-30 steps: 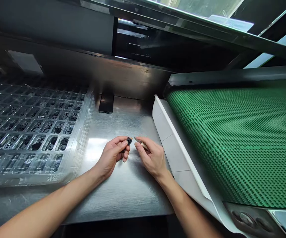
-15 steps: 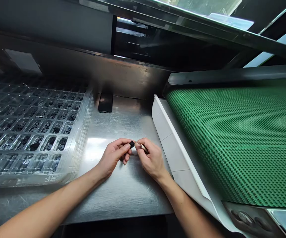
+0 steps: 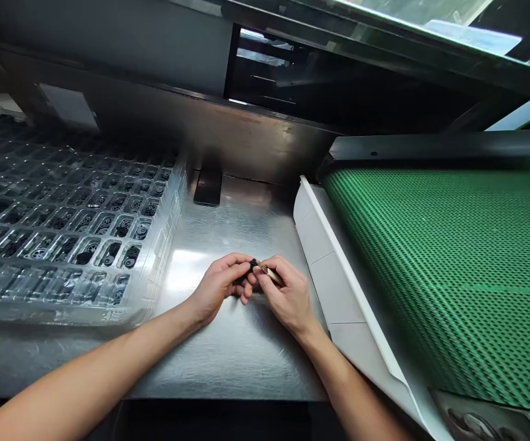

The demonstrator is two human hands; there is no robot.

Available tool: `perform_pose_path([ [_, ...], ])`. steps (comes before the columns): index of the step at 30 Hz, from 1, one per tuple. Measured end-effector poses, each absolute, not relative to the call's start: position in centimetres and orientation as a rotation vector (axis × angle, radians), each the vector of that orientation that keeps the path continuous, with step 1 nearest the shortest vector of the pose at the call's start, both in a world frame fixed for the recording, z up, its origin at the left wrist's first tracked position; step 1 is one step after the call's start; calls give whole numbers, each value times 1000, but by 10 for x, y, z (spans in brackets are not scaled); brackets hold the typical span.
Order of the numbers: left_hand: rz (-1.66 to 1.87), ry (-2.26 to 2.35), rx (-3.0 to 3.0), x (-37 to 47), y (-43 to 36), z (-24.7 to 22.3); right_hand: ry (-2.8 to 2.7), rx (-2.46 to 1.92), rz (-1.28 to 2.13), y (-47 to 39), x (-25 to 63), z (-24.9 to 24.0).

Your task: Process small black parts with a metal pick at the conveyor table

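Fingertips of our left hand (image 3: 219,286) pinch a small black part (image 3: 251,264) between thumb and forefinger, while our right hand (image 3: 287,298) grips a thin pale tool (image 3: 271,274) whose tip meets that part. Both hands are closed on what they hold.

Compared with a second ago, we see the gap between the hands gone: then the part sat clear in the left fingertips with its round face showing and the tool tip stood just beside it; half a second ago the two were nearly meeting; now the right forefinger overlaps the left fingertips and the part is mostly hidden, only a dark sliver showing. Our hands sit a little nearer the conveyor side of the bench (image 3: 228,355) than before, though our head has shifted too.

We hold the part above the middle of the bench, at the very point where the two sets of fingers touch. Whether it rests on the metal or is lifted off it, we cannot tell.

At the left edge of the bench lies a stack of clear trays (image 3: 62,233), its pockets holding many similar black parts. Along the right edge runs a white guard (image 3: 338,275), and beyond it a green belt (image 3: 453,263). A dark flat block (image 3: 208,186) lies at the back edge.
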State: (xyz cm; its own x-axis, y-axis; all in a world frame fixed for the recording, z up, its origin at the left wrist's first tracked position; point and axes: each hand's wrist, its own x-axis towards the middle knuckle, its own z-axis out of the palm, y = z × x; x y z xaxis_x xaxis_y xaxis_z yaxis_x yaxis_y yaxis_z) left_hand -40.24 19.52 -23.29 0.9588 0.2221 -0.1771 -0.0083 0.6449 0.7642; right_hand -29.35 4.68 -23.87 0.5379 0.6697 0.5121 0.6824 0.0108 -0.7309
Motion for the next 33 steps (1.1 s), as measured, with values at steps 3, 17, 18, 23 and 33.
perform_pose_path([
  [3, 121, 251, 843, -402, 196, -234, -1153, -1685, -3, 47, -293, -240],
  [17, 199, 292, 661, -400, 196, -244, -1479, -1629, -216, 44, -294, -243],
  [18, 191, 300, 647, -399, 196, -246, -1518, -1645, -214, 45, -294, -245],
  [23, 136, 286, 619, -399, 196, -250, -1532, -1814, -193, 46, -292, -252],
  [33, 157, 234, 658, -401, 194, -247, -1216, -1707, -141, 46, -293, -238],
])
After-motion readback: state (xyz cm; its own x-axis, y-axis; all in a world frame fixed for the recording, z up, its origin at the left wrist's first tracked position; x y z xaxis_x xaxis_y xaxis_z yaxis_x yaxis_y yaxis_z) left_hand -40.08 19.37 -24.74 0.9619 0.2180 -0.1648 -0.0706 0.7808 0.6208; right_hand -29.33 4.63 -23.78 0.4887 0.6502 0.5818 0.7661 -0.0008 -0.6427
